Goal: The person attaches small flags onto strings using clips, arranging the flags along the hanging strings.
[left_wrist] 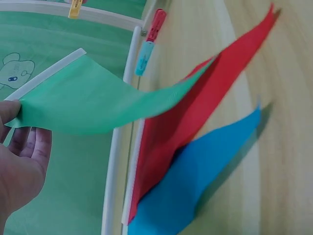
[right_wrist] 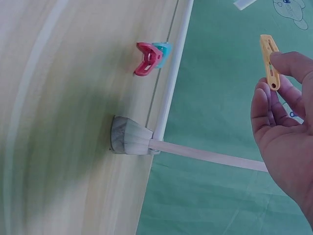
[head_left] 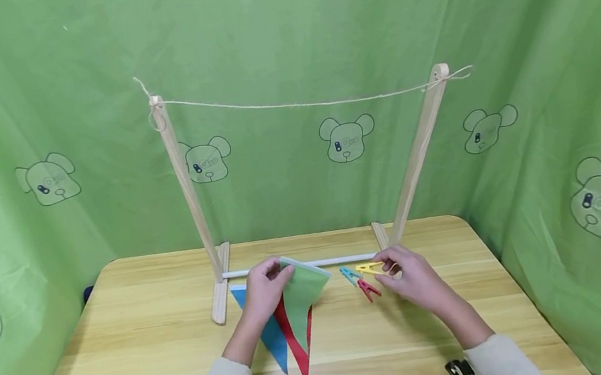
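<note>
Green pennant (head_left: 303, 294) pinched by left hand (head_left: 263, 289); yellow clothespin (head_left: 367, 267) pinched by right hand (head_left: 411, 272); both hands above the table (head_left: 143, 341)

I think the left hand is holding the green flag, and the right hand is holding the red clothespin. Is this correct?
Not entirely. The right hand is holding the yellow clothespin, not the red clothespin; the right wrist view shows this. The left hand is indeed holding the green flag.

Forward-down head view, wrist close-ups
</note>
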`<action>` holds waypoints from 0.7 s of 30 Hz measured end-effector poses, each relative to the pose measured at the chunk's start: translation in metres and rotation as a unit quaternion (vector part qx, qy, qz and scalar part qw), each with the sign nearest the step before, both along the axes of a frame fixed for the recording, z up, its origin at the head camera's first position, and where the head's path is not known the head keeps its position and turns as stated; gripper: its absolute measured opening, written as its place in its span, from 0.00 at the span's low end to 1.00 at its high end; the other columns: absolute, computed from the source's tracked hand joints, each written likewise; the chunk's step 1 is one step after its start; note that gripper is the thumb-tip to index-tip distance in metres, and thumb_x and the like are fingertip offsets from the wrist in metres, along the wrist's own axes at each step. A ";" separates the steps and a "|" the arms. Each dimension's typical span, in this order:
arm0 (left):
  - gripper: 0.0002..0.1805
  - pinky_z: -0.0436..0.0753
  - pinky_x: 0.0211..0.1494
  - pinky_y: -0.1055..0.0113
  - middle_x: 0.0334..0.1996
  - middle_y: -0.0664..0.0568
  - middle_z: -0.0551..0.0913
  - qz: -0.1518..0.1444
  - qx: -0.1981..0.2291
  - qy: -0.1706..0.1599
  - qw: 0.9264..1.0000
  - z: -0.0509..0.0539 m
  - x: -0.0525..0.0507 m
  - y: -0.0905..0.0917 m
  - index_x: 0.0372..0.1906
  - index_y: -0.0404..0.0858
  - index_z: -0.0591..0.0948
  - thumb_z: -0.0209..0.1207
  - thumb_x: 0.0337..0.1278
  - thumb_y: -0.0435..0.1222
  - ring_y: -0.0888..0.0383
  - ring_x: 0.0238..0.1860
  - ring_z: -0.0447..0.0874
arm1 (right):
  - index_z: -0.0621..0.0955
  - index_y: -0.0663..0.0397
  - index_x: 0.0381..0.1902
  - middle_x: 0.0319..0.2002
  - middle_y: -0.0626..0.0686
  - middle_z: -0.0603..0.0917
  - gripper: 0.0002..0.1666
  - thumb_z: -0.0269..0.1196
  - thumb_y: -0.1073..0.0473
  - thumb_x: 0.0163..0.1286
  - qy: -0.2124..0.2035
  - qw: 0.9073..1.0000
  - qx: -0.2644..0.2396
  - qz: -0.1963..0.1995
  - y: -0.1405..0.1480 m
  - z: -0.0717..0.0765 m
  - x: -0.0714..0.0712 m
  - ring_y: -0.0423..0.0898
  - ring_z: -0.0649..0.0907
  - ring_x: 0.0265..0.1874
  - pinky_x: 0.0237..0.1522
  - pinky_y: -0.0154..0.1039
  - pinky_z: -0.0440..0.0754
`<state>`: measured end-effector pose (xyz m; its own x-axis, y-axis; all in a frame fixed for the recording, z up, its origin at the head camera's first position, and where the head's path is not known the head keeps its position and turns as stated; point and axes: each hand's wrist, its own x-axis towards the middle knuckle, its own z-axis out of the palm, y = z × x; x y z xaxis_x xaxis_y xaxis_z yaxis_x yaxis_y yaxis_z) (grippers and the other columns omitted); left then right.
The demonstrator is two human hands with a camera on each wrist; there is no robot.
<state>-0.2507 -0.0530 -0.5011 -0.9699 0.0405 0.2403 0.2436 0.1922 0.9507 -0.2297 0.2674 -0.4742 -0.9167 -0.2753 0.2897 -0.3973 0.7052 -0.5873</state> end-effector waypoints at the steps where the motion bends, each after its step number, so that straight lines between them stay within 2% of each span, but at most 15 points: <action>1: 0.05 0.71 0.31 0.73 0.26 0.51 0.75 0.001 0.005 -0.001 1.000 0.003 0.000 0.000 0.33 0.37 0.84 0.68 0.64 0.33 0.58 0.30 0.69 | 0.84 0.62 0.49 0.39 0.50 0.82 0.18 0.74 0.69 0.61 0.001 1.000 0.001 -0.001 0.000 0.001 0.000 0.46 0.83 0.38 0.43 0.37 0.88; 7: 0.04 0.73 0.31 0.74 0.28 0.46 0.79 0.009 0.030 0.002 0.999 0.013 -0.002 0.004 0.37 0.35 0.87 0.69 0.63 0.33 0.58 0.30 0.71 | 0.84 0.59 0.48 0.38 0.51 0.82 0.17 0.73 0.69 0.62 0.009 1.000 0.007 -0.011 0.000 0.008 -0.003 0.44 0.82 0.37 0.43 0.41 0.88; 12: 0.05 0.75 0.33 0.74 0.30 0.44 0.81 0.004 0.043 0.001 0.999 0.019 -0.004 0.007 0.41 0.34 0.88 0.68 0.65 0.33 0.59 0.32 0.73 | 0.83 0.57 0.49 0.39 0.53 0.82 0.16 0.72 0.68 0.64 0.010 1.000 -0.002 -0.017 0.001 0.014 -0.002 0.43 0.80 0.37 0.43 0.44 0.88; 16: 0.06 0.78 0.36 0.74 0.33 0.46 0.83 0.004 0.041 -0.002 0.999 0.026 -0.003 0.007 0.43 0.35 0.88 0.68 0.65 0.33 0.59 0.34 0.76 | 0.83 0.57 0.49 0.39 0.53 0.81 0.15 0.71 0.68 0.65 0.013 1.000 -0.006 -0.020 0.000 0.018 -0.002 0.43 0.80 0.37 0.42 0.41 0.87; 21: 0.05 0.80 0.38 0.74 0.33 0.46 0.82 0.007 0.043 0.011 0.999 0.035 -0.004 0.010 0.42 0.34 0.87 0.68 0.65 0.32 0.57 0.35 0.76 | 0.83 0.57 0.50 0.40 0.52 0.81 0.15 0.71 0.67 0.66 0.025 0.999 -0.006 -0.021 0.000 0.025 -0.003 0.44 0.80 0.38 0.42 0.37 0.86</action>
<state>-0.2545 -0.0430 -0.4659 -0.9646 0.0053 0.2638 0.2627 0.1137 0.9581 -0.2325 0.2676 -0.4488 -0.9113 -0.2339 0.3389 -0.3974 0.7146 -0.5756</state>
